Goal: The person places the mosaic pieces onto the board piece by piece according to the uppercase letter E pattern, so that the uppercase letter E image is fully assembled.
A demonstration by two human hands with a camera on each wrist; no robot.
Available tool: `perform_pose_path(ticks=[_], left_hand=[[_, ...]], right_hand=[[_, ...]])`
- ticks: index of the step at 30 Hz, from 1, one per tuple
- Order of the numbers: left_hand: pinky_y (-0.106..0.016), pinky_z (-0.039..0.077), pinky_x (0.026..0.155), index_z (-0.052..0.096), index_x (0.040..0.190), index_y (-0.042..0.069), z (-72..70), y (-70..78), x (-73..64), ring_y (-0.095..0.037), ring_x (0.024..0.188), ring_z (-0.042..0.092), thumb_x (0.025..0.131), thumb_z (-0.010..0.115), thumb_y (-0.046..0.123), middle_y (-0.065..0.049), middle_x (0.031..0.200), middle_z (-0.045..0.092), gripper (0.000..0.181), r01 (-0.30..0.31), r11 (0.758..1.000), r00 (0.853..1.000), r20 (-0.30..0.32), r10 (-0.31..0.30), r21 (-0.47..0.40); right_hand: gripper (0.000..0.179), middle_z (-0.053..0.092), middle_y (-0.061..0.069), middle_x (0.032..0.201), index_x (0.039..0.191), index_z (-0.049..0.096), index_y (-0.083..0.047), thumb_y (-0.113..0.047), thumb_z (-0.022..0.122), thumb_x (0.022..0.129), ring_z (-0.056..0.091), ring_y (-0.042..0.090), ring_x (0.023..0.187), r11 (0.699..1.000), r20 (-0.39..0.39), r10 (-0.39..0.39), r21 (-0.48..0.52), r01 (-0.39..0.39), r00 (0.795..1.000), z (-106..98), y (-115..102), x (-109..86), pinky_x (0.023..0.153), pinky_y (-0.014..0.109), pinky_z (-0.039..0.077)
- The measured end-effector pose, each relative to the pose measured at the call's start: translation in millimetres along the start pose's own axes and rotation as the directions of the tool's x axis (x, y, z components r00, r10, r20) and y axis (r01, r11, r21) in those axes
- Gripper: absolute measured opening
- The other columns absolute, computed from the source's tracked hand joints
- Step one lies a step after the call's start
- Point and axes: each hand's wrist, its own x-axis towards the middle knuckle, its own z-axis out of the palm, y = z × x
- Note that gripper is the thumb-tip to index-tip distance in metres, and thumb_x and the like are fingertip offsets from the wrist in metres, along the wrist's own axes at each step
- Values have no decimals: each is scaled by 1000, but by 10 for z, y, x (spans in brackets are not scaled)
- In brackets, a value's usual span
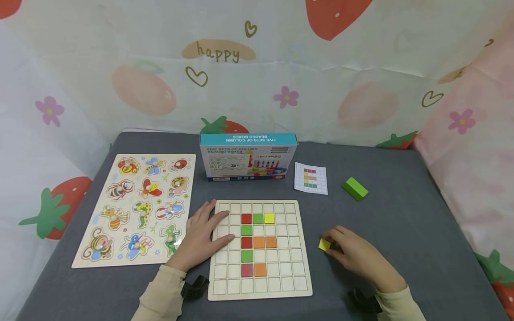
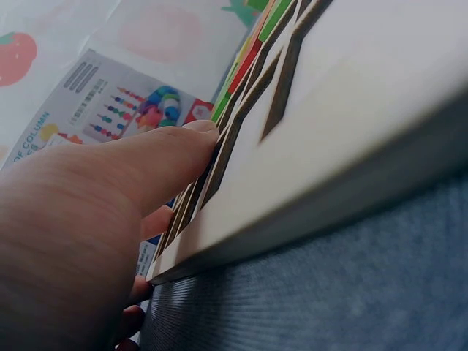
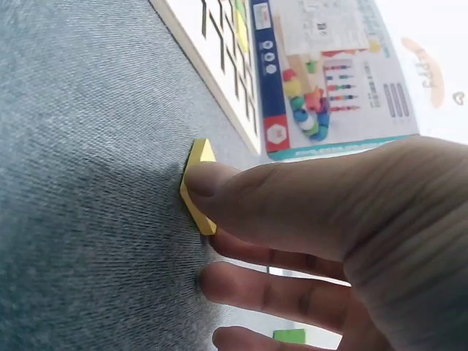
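A pale wooden grid board [image 1: 261, 295] lies in the middle of the grey table. Red, green, orange and yellow square tiles fill some of its cells, such as a yellow tile [image 1: 269, 218] in an upper row. My left hand [image 1: 194, 243] rests on the board's left edge, fingers extended; in the left wrist view the thumb [image 2: 168, 157] lies over the rim. To the right of the board, my right hand [image 1: 357, 256] pinches a small yellow square tile [image 1: 323, 244] between thumb and fingers. The right wrist view shows this tile [image 3: 198, 210] tilted at the cloth, partly covered by the thumb.
Behind the board stands a printed toy box [image 1: 245, 162]. A white card [image 1: 311, 187] with a coloured grid pattern lies beside it, and a green block [image 1: 355, 189] is farther right. An insect-picture knob puzzle [image 1: 132, 183] occupies the left side. Printed cloth hangs around the table.
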Motion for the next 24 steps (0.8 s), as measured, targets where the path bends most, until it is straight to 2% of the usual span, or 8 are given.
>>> perform_pose_path(ticks=[11, 24], left_hand=[[-61, 12, 111, 48, 141, 22, -4, 9, -3, -34, 147, 8, 84, 67, 51, -12, 159, 19, 67, -4, 1000, 1000, -2, 4, 0], [-61, 12, 111, 48, 141, 20, -1, 12, -5, -35, 146, 10, 84, 66, 50, -14, 158, 20, 67, -17, 1000, 1000, -6, 17, -8]], right_hand=[[31, 58, -4, 96, 104, 63, -12, -7, 79, 78, 60, 9, 84, 1000, -3, -8, 3, 8, 1000, 19, 2, -16, 71, 27, 52], [30, 57, -6, 96, 104, 63, -15, -9, 79, 78, 54, 4, 76, 1000, -40, -13, -27, 12, 999, 19, -80, 2, 63, 22, 49]])
